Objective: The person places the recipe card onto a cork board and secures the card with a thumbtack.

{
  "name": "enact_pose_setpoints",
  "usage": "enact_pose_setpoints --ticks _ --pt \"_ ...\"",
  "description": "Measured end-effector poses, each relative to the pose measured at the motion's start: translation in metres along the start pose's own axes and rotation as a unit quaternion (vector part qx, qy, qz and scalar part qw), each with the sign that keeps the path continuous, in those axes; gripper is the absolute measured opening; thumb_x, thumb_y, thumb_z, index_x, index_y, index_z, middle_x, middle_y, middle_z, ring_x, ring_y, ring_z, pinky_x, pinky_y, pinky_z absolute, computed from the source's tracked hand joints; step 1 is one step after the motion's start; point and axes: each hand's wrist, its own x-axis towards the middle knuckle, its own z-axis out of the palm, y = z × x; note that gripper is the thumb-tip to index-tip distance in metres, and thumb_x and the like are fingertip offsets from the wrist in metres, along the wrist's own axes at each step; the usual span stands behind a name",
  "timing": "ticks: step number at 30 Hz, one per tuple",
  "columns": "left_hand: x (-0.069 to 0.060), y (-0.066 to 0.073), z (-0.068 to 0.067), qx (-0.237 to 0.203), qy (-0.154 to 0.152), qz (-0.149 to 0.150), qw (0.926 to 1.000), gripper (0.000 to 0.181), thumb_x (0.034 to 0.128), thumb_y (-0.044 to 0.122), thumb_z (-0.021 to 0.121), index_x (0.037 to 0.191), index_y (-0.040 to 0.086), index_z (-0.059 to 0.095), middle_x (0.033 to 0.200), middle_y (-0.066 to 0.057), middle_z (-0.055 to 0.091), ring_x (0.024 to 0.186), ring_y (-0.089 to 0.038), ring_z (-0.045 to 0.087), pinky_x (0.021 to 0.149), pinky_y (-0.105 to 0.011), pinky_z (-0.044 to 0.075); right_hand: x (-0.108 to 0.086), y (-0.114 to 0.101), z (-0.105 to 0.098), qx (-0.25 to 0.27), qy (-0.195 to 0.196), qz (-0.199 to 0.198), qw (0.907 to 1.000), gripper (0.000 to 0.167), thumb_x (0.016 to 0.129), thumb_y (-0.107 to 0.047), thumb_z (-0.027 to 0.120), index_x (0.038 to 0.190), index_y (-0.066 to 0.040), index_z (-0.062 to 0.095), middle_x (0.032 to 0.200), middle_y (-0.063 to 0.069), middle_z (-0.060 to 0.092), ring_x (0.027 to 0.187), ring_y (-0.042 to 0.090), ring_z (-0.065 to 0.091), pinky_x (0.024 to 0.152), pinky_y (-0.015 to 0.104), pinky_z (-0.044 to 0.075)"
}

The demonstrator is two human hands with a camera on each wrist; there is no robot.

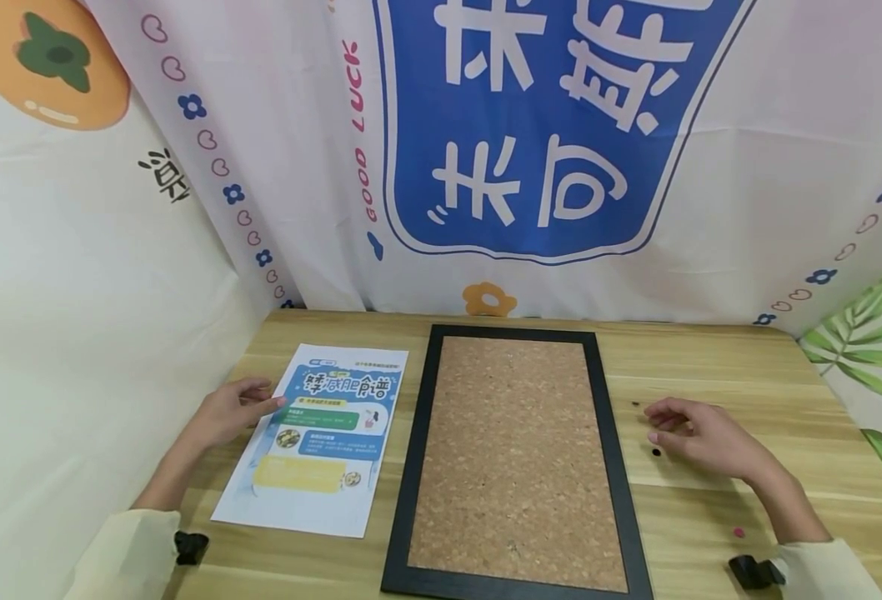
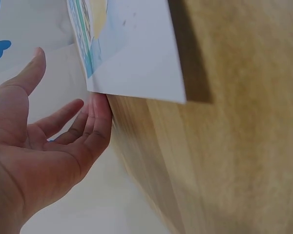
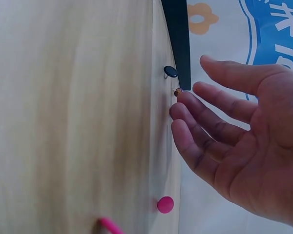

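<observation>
On the left of the table lies a printed paper sheet (image 1: 321, 433) with blue, green and yellow blocks. My left hand (image 1: 231, 412) is at its left edge, fingers loosely extended, the thumb reaching over the margin in the head view. Right of the sheet lies a corkboard (image 1: 519, 450) in a black frame. My right hand (image 1: 707, 437) hovers right of the frame with relaxed fingers and nothing visibly held. A black thumbtack (image 3: 171, 71) and a small brass-coloured piece (image 3: 178, 91) are near its fingertips. A pink thumbtack (image 3: 165, 204) lies nearer the wrist.
The wooden table (image 1: 711, 358) carries everything. A printed cloth (image 1: 749, 208) hangs behind its back edge, and a pale cloth (image 1: 96, 333) hangs at the left. Another pink piece (image 3: 111, 226) shows at the bottom of the right wrist view.
</observation>
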Motion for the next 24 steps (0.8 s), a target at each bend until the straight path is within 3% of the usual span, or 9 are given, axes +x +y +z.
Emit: enact_pose_setpoints --ticks 11,20,24 --pt "0.003 -0.006 0.002 -0.005 0.009 0.027 0.9996 0.072 0.0983 0.028 0.079 0.149 -0.013 0.050 0.126 -0.029 0.069 0.105 -0.033 0.071 0.078 -0.028 0.058 -0.006 0.001 -0.001 0.014 -0.021 -0.005 0.9997 0.029 0.099 -0.019 0.078 0.122 -0.002 0.073 0.113 0.005 0.075 0.093 -0.001 0.064 0.080 0.023 0.059" --pt "0.003 -0.002 0.010 0.013 0.047 0.089 0.9949 0.057 0.0909 0.000 0.080 0.141 -0.015 0.058 0.101 -0.021 0.072 0.087 -0.023 0.069 0.066 -0.021 0.054 -0.009 0.005 0.002 0.032 -0.039 -0.012 0.9987 0.020 0.097 -0.014 0.079 0.114 -0.004 0.074 0.104 0.001 0.073 0.088 -0.001 0.063 0.076 0.023 0.057" --pt "0.001 0.003 0.011 0.023 0.062 0.088 0.9940 0.050 0.0930 -0.002 0.076 0.140 -0.013 0.060 0.101 -0.021 0.071 0.088 -0.025 0.069 0.065 -0.021 0.052 -0.011 0.006 0.005 0.035 -0.044 -0.008 0.9984 0.018 0.097 -0.012 0.079 0.113 -0.004 0.074 0.102 0.000 0.073 0.087 -0.001 0.062 0.075 0.022 0.057"
